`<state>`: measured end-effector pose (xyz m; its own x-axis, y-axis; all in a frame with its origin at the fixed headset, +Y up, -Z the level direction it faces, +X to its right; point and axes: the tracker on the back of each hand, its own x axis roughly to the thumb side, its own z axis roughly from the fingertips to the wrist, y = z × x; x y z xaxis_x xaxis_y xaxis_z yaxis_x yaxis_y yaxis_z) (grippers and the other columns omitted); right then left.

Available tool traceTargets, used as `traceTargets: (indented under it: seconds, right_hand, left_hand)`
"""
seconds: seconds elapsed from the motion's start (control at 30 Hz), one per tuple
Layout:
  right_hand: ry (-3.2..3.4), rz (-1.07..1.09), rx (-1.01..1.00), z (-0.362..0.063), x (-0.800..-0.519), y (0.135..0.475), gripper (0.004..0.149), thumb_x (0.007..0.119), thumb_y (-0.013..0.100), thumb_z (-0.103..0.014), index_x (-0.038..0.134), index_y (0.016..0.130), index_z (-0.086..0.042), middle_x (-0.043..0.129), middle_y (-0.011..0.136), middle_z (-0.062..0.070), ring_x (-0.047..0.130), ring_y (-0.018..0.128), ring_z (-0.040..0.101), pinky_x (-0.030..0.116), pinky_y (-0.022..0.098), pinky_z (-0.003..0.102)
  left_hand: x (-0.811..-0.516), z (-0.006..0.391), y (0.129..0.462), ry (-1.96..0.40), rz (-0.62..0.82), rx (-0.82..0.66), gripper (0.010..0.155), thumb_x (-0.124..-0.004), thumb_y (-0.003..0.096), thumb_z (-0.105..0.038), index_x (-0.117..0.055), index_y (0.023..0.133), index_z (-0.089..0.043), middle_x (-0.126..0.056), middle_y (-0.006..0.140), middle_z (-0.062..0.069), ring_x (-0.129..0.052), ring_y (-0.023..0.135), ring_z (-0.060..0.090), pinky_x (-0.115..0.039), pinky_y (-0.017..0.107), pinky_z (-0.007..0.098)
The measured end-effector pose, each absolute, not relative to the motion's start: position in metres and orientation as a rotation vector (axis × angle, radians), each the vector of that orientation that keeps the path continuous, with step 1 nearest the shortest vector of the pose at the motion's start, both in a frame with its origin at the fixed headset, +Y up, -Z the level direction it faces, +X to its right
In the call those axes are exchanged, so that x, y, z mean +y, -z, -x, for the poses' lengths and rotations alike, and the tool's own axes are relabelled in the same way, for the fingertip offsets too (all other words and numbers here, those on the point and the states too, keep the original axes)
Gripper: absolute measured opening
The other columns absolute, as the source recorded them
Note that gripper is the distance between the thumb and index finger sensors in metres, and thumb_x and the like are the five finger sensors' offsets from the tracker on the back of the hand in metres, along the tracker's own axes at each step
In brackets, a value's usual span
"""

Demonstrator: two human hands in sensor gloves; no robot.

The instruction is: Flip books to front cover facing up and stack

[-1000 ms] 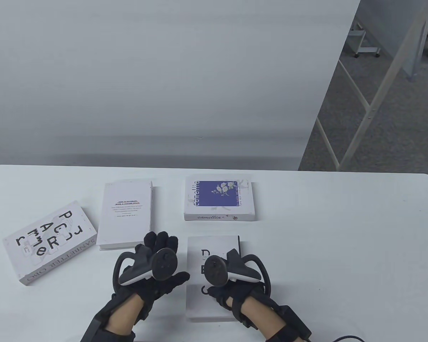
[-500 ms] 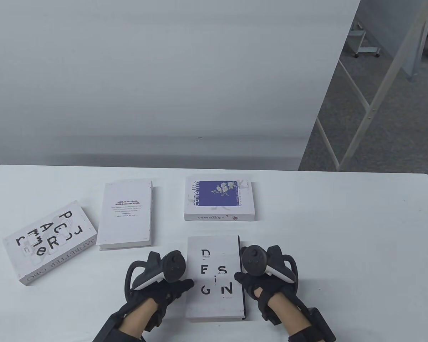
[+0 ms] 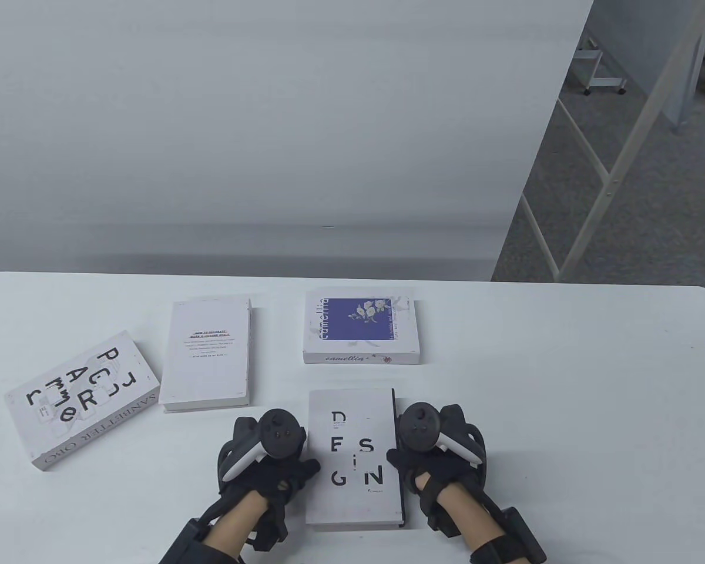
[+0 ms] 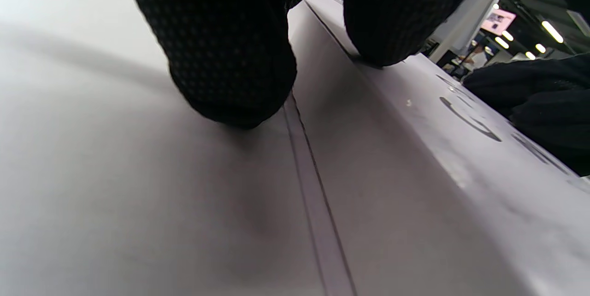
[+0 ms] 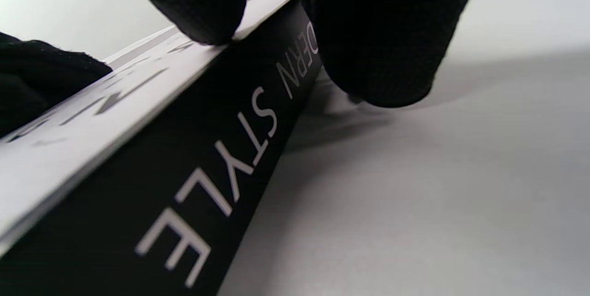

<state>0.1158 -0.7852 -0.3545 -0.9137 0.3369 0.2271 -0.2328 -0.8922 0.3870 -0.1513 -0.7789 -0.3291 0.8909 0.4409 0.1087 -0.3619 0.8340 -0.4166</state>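
Note:
The white DESIGN book (image 3: 352,464) lies front cover up at the table's front middle. My left hand (image 3: 302,470) holds its left edge. In the left wrist view, the thumb (image 4: 396,10) sits on the cover's rim and a finger (image 4: 230,56) is down on the table beside the page edge (image 4: 392,180). My right hand (image 3: 395,458) holds the right edge. In the right wrist view, the thumb (image 5: 193,1) is on the cover and fingers (image 5: 378,33) reach down by the black spine (image 5: 221,171). Further back lie the camellia book (image 3: 361,326), a white book with small text (image 3: 207,352), and a white book with scattered letters (image 3: 82,399).
The white table (image 3: 564,382) ends in a rounded corner at the right. A pale wall panel (image 3: 270,147) stands behind the table. The books in the back row lie apart from each other.
Both hands came off the top of the DESIGN book and dropped to its left and right edges. The left hand settled closer to the edge. The book stayed in place.

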Motion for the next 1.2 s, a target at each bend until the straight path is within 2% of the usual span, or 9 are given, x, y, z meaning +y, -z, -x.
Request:
traceTargets:
  seconds: [0.17, 0.37, 0.43, 0.63, 0.7, 0.93, 1.2]
  right_hand:
    - [-2.677, -0.394, 0.551, -0.118, -0.788, 0.357, 0.068, 0.072, 0.051, -0.037, 0.044, 0.098, 0.003, 0.074, 0.087, 0.031, 0.095, 0.070, 0.028, 0.094, 0.047, 0.031]
    - [-2.627, -0.395, 0.569, -0.119, -0.789, 0.357, 0.068, 0.072, 0.051, -0.035, 0.041, 0.098, 0.003, 0.074, 0.087, 0.030, 0.096, 0.070, 0.028, 0.094, 0.048, 0.030]
    - [-2.622, -0.390, 0.530, -0.120, -0.786, 0.356, 0.068, 0.072, 0.050, -0.033, 0.039, 0.099, 0.002, 0.075, 0.086, 0.029, 0.098, 0.068, 0.028, 0.094, 0.046, 0.031]
    - [-2.647, -0.428, 0.309, -0.115, -0.770, 0.350, 0.062, 0.073, 0.047, -0.028, 0.050, 0.098, -0.002, 0.079, 0.084, 0.028, 0.100, 0.064, 0.030, 0.094, 0.041, 0.034]
    - [-2.667, -0.468, 0.225, -0.112, -0.764, 0.346, 0.059, 0.073, 0.046, -0.026, 0.054, 0.097, -0.005, 0.079, 0.084, 0.029, 0.099, 0.064, 0.032, 0.093, 0.041, 0.036]
    - [-2.709, -0.598, 0.114, -0.109, -0.752, 0.338, 0.052, 0.075, 0.045, -0.020, 0.063, 0.095, -0.021, 0.075, 0.089, 0.023, 0.095, 0.070, 0.034, 0.089, 0.045, 0.041]
    - [-2.627, -0.923, -0.017, -0.100, -0.748, 0.327, 0.064, 0.078, 0.041, -0.009, 0.055, 0.098, -0.028, 0.055, 0.100, 0.024, 0.076, 0.086, 0.043, 0.076, 0.058, 0.051]
  left_hand:
    - [-0.781, 0.150, 0.328, -0.481, 0.409, -0.192, 0.075, -0.080, 0.0463, -0.040, -0.053, 0.100, 0.004, -0.077, 0.088, 0.027, -0.104, 0.063, 0.029, -0.097, 0.036, 0.020]
    - [-0.783, 0.147, 0.328, -0.497, 0.412, -0.202, 0.073, -0.079, 0.0467, -0.036, -0.051, 0.099, 0.007, -0.077, 0.088, 0.028, -0.103, 0.063, 0.029, -0.097, 0.036, 0.020]
    - [-0.784, 0.147, 0.328, -0.523, 0.425, -0.203, 0.072, -0.078, 0.0468, -0.033, -0.050, 0.099, 0.008, -0.077, 0.087, 0.028, -0.103, 0.063, 0.029, -0.097, 0.035, 0.020]
    - [-0.785, 0.150, 0.329, -0.532, 0.438, -0.203, 0.072, -0.076, 0.0469, -0.031, -0.048, 0.098, 0.011, -0.076, 0.087, 0.029, -0.105, 0.060, 0.028, -0.097, 0.033, 0.022]
    - [-0.785, 0.152, 0.330, -0.539, 0.444, -0.199, 0.072, -0.076, 0.0471, -0.030, -0.048, 0.098, 0.011, -0.076, 0.087, 0.029, -0.105, 0.060, 0.028, -0.097, 0.032, 0.022]
    - [-0.787, 0.158, 0.332, -0.549, 0.454, -0.186, 0.070, -0.075, 0.0470, -0.029, -0.049, 0.098, 0.011, -0.077, 0.087, 0.029, -0.106, 0.058, 0.027, -0.096, 0.031, 0.022]
    - [-0.785, 0.168, 0.335, -0.528, 0.451, -0.156, 0.069, -0.078, 0.0457, -0.028, -0.053, 0.099, 0.007, -0.079, 0.087, 0.026, -0.106, 0.059, 0.027, -0.095, 0.032, 0.024]
